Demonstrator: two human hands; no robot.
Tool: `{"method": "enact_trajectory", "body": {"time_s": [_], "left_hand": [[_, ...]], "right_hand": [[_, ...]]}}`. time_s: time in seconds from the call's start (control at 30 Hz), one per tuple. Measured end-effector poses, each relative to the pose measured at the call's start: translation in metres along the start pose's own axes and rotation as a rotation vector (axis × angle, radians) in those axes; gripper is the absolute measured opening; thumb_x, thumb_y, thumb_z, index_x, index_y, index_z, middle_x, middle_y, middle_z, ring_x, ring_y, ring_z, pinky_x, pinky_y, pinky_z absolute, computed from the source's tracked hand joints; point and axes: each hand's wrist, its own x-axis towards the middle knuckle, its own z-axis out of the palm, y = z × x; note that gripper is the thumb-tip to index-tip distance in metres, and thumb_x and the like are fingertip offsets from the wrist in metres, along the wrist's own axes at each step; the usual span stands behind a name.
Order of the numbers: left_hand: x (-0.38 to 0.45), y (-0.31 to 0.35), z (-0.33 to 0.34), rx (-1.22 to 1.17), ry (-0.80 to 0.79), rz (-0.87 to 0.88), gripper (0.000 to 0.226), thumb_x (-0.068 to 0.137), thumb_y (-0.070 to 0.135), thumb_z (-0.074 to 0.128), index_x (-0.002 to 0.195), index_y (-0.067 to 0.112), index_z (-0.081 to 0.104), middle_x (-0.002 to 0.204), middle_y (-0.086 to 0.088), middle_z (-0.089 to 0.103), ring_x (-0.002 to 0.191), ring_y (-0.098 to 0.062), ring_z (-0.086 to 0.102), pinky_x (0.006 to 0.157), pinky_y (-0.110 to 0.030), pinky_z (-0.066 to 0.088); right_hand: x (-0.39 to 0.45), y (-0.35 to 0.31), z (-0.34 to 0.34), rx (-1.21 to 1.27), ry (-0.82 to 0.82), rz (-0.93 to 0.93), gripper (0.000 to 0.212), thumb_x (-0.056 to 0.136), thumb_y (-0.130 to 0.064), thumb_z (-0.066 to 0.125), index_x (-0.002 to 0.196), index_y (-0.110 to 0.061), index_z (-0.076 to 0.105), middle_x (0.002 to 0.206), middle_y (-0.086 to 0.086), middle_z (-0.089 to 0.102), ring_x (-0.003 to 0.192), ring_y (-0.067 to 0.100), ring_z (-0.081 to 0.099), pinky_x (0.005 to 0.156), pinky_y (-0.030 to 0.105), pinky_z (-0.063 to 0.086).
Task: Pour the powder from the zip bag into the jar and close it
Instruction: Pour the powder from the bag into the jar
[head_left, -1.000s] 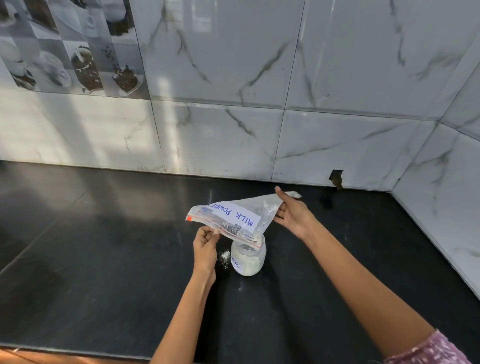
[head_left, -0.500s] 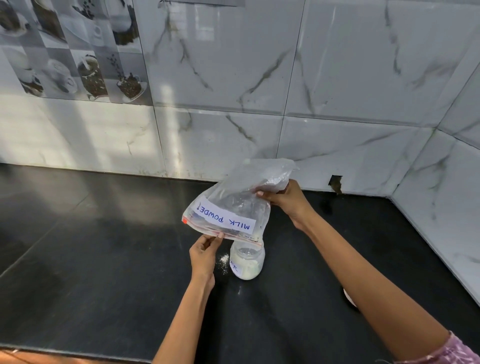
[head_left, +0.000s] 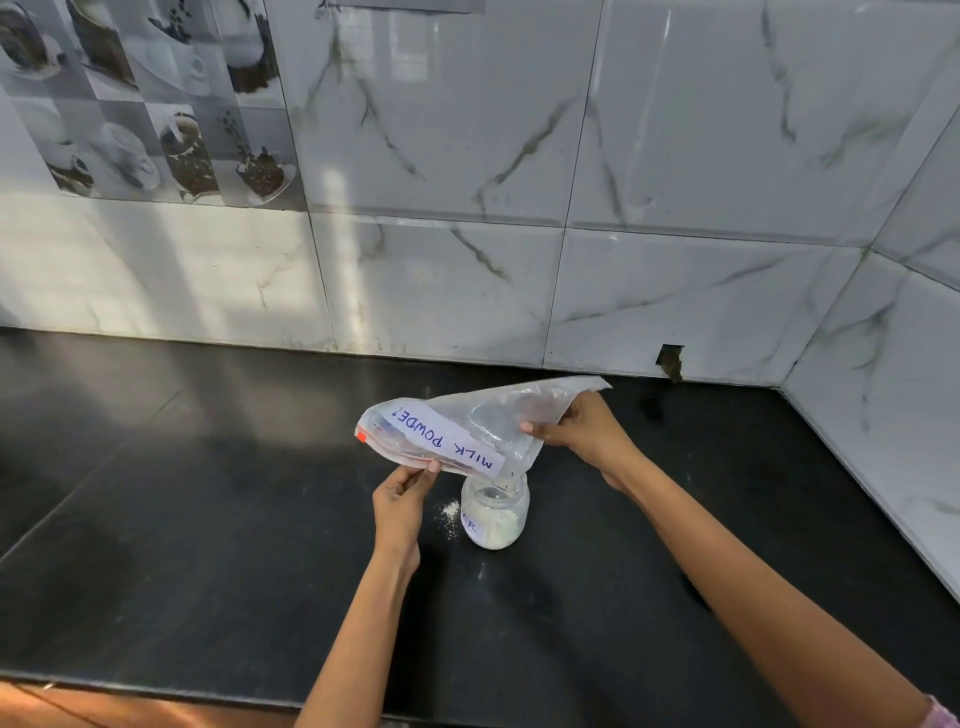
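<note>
Left portion of the black desk (head_left: 156, 519): bare and unused. Work is concentrated right of centre, close to the tiled wall (head_left: 675, 182).

Left hand (head_left: 402, 501): thumb and fingers pinched on the lower edge of the zip bag (head_left: 467, 431), at the zip-seal end near the red strip. Judged purpose: to steady the mouth and steer it toward the jar opening.

Spilled powder (head_left: 449, 512): a small scatter of white grains lies on the desk between the left hand and the jar, just beside the jar's wall. It indicates that the pour has not been fully contained.

Zip bag: clear plastic, held in the air above the jar and slanted, its closed corner raised at the right and its lowest corner hanging at the jar's mouth. A white label (head_left: 447, 436) reads "MILK POWDER" upside down, consistent with the bag being inverted for pouring. The bag appears nearly empty; only a film of white residue shows on its inner walls. Whether powder is falling at this instant cannot be told.

Jar (head_left: 494, 517): small, clear, upright on the desk, directly under the bag's low corner, uncovered. White powder fills most of it. A partly visible label sits on its side. No lid can be identified.

Right hand (head_left: 582, 431): fingers clamped on the raised far end of the bag. Judged purpose: lifting this end tips the remaining contents down toward the mouth.

Assessment: pouring is near its end; closing the jar is outstanding.
</note>
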Motion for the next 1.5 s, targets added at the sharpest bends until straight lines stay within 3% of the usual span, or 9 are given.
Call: {"method": "enact_trajectory", "body": {"time_s": [0.1, 0.23, 0.43, 0.7, 0.93, 1.2, 1.3, 1.4, 1.5], "left_hand": [[0.001, 0.002, 0.001, 0.008, -0.012, 0.001, 0.016, 0.085, 0.013, 0.066, 0.099, 0.007, 0.07, 0.093, 0.003, 0.074, 0.09, -0.001, 0.067, 0.077, -0.012, 0.047], [0.003, 0.006, 0.004, 0.008, -0.028, 0.025, 0.017, 0.082, 0.013, 0.069, 0.099, 0.009, 0.071, 0.091, 0.005, 0.076, 0.09, -0.002, 0.067, 0.076, -0.01, 0.049], [0.001, 0.008, 0.009, 0.025, -0.051, 0.029, 0.02, 0.083, 0.013, 0.068, 0.102, 0.007, 0.07, 0.097, -0.001, 0.074, 0.091, -0.004, 0.066, 0.085, -0.017, 0.044], [0.0, 0.013, 0.007, 0.03, -0.158, -0.014, 0.018, 0.091, 0.015, 0.056, 0.106, 0.017, 0.066, 0.094, 0.019, 0.073, 0.092, 0.011, 0.062, 0.078, -0.018, 0.036], [-0.003, 0.008, -0.002, 0.046, -0.192, -0.04, 0.02, 0.092, 0.013, 0.053, 0.109, 0.018, 0.064, 0.099, 0.016, 0.073, 0.095, 0.009, 0.062, 0.081, -0.018, 0.036], [-0.004, 0.003, -0.003, 0.036, -0.212, -0.052, 0.021, 0.093, 0.013, 0.052, 0.11, 0.019, 0.063, 0.101, 0.018, 0.072, 0.098, 0.011, 0.06, 0.082, -0.017, 0.034], [-0.003, 0.004, 0.0, 0.034, -0.225, -0.055, 0.021, 0.093, 0.013, 0.051, 0.108, 0.019, 0.064, 0.103, 0.015, 0.072, 0.101, 0.008, 0.06, 0.084, -0.018, 0.035], [0.001, 0.005, 0.0, 0.032, -0.211, -0.042, 0.02, 0.093, 0.013, 0.051, 0.107, 0.019, 0.064, 0.102, 0.014, 0.073, 0.1, 0.008, 0.061, 0.081, -0.017, 0.037], [0.002, 0.005, 0.001, 0.033, -0.231, -0.016, 0.022, 0.092, 0.013, 0.054, 0.112, 0.016, 0.063, 0.106, 0.009, 0.073, 0.103, 0.002, 0.061, 0.078, -0.007, 0.045]], "right_hand": [[-0.008, 0.007, 0.0, 0.038, 0.003, 0.105, 0.034, 0.073, -0.035, 0.078, 0.103, -0.028, 0.065, 0.1, -0.01, 0.073, 0.092, 0.005, 0.068, 0.071, 0.022, 0.057], [-0.014, 0.01, 0.002, 0.107, 0.039, 0.196, 0.044, 0.069, -0.034, 0.08, 0.106, -0.02, 0.061, 0.094, -0.004, 0.074, 0.087, 0.007, 0.071, 0.067, 0.025, 0.057], [-0.009, 0.016, 0.013, 0.136, 0.144, 0.239, 0.021, 0.078, -0.022, 0.075, 0.097, -0.017, 0.066, 0.092, 0.001, 0.072, 0.079, 0.01, 0.069, 0.061, 0.022, 0.052], [-0.002, 0.019, 0.022, 0.068, 0.199, 0.135, 0.015, 0.078, -0.004, 0.073, 0.083, -0.018, 0.07, 0.083, 0.002, 0.072, 0.076, 0.008, 0.069, 0.056, 0.012, 0.052], [-0.002, 0.018, 0.02, -0.026, 0.184, 0.071, 0.009, 0.077, -0.004, 0.073, 0.086, -0.005, 0.071, 0.075, 0.004, 0.072, 0.067, 0.006, 0.071, 0.06, 0.014, 0.055], [-0.007, 0.023, 0.022, -0.119, 0.261, 0.018, 0.009, 0.072, -0.007, 0.078, 0.075, -0.002, 0.071, 0.064, 0.002, 0.069, 0.052, -0.001, 0.063, 0.051, 0.012, 0.049], [-0.007, 0.025, 0.023, -0.12, 0.306, 0.003, 0.011, 0.071, -0.009, 0.079, 0.074, -0.004, 0.069, 0.066, 0.003, 0.069, 0.054, 0.0, 0.063, 0.054, 0.011, 0.049], [-0.007, 0.029, 0.024, -0.179, 0.243, 0.045, 0.017, 0.073, -0.011, 0.078, 0.086, -0.003, 0.069, 0.08, 0.003, 0.071, 0.07, 0.007, 0.067, 0.062, 0.014, 0.052], [-0.004, 0.025, 0.02, -0.042, 0.216, 0.12, 0.025, 0.076, -0.008, 0.075, 0.099, -0.006, 0.065, 0.088, 0.003, 0.071, 0.078, 0.006, 0.066, 0.064, 0.014, 0.051]]}}
